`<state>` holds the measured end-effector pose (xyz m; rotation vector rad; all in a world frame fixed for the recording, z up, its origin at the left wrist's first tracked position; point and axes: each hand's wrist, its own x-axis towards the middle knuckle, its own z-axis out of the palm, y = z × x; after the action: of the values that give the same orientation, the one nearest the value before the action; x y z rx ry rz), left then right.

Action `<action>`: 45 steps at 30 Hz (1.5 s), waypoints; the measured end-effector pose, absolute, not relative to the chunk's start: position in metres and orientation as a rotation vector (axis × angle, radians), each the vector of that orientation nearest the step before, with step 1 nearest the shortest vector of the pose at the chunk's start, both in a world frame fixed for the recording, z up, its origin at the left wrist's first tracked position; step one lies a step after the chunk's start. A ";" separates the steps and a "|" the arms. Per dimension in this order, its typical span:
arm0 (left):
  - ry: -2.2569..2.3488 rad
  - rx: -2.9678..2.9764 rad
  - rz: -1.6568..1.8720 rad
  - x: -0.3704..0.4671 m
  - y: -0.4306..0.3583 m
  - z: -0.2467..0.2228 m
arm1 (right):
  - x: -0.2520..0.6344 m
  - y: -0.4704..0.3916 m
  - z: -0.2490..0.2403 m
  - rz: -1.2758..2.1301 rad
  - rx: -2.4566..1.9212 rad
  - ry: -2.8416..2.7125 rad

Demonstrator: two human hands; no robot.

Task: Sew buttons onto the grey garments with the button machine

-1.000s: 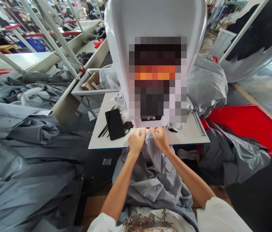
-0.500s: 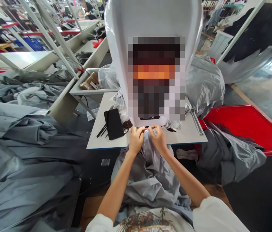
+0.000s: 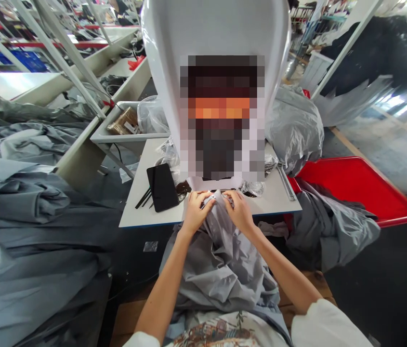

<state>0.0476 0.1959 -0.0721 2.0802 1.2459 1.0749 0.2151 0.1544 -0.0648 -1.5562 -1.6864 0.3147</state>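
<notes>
A piece of grey fabric (image 3: 225, 262) hangs from the work table's front edge down over my lap, its upper end bunched between my hands. With thumb and fingers closed, my left hand (image 3: 196, 208) grips that end on its left side. My right hand (image 3: 237, 207) pinches the same fabric from the right, fingers bent over it. Both hands are just below the front of a tall white machine (image 3: 216, 29), whose middle is pixelated. Part of the fabric's edge under the machine is hidden.
A black phone (image 3: 163, 187) lies left on the white table top (image 3: 134, 212), beside dark thin sticks. Clear plastic (image 3: 254, 187) and a metal wrench-like tool (image 3: 285, 182) are right. A red tray (image 3: 347, 188) stands farther right; grey fabric piles (image 3: 37, 270) fill the left.
My hands have drawn slightly apart, and the fabric's end now stands up in a peak between them. The whole view has shifted, so everything appears a little farther left.
</notes>
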 end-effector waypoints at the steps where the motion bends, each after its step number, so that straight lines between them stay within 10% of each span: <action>1: 1.241 2.073 1.063 0.047 0.196 -0.072 | 0.220 0.152 -0.060 0.275 -1.521 -1.707; 10: 1.253 2.046 1.057 0.045 0.197 -0.073 | 0.301 0.180 -0.017 -0.102 -1.639 -1.491; 45: 1.333 2.017 0.997 0.046 0.196 -0.073 | 0.337 0.192 -0.041 0.561 -1.773 -1.584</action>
<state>0.0459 0.1961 -0.0730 2.0166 1.3334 0.9967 0.3374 0.1922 -0.0412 -1.7731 -1.5837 0.5606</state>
